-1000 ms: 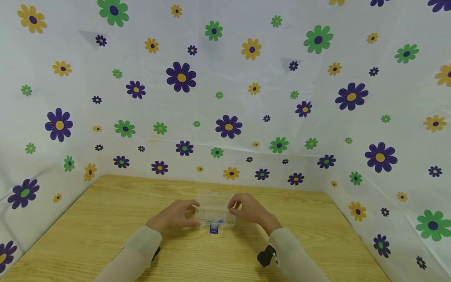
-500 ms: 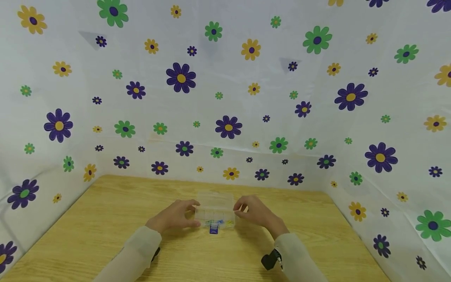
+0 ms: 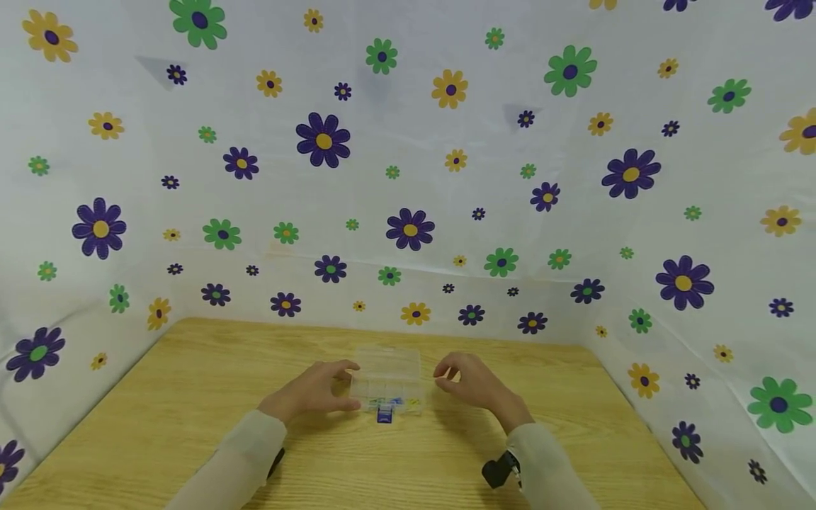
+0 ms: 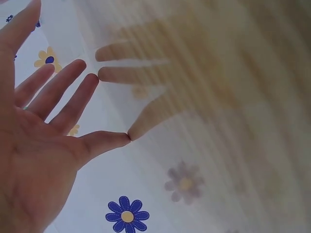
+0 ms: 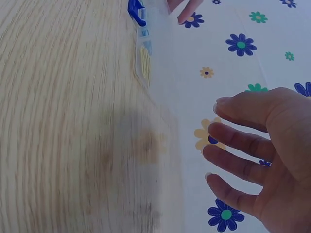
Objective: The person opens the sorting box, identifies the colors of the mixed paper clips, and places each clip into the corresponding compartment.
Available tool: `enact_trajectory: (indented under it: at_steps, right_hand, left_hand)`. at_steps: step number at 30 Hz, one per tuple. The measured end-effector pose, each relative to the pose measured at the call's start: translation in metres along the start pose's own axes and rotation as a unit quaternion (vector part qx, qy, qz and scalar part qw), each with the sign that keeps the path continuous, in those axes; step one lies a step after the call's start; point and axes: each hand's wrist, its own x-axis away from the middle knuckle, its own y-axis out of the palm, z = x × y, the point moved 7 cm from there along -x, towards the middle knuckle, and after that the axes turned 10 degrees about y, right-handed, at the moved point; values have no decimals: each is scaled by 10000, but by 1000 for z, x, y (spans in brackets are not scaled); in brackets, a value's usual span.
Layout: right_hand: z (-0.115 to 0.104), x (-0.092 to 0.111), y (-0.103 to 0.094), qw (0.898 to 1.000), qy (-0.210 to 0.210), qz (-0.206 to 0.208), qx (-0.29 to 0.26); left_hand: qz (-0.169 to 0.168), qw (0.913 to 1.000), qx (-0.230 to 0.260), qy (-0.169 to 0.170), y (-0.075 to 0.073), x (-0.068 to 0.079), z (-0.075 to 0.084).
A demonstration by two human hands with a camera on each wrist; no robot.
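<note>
A clear plastic compartment box lies on the table with its transparent lid folded back. Its blue-purple latch hangs at the front. Small green, blue and yellow pieces show along the front compartments; the yellow ones look thin and stick-like in the right wrist view. My left hand is at the box's left end, thumb and forefinger right at its corners. In the left wrist view, some fingertips meet the tabletop. Just right of the box, my right hand hovers with relaxed fingers and holds nothing.
The wood-grain table runs back to a white sheet printed with green, yellow and purple flowers, which also encloses both sides. A black device is strapped at the right wrist.
My right hand has drawn away from the box's right end and moved further right. The left hand stays at the left end. The whole view shifts slightly.
</note>
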Motion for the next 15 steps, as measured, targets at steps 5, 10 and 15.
enact_trajectory:
  at_steps: [5, 10, 15]
  right_hand:
    - [9, 5, -7, 9992, 303, 248, 101]
    - [20, 13, -15, 9966, 604, 537, 166]
    - [28, 20, -22, 9920, 924, 698, 494]
  left_hand:
    - [-28, 9999, -8, 141, -3, 4, 0]
    - [104, 9994, -295, -131, -9, 13, -8]
    - [232, 9910, -1045, -798, -19, 27, -21]
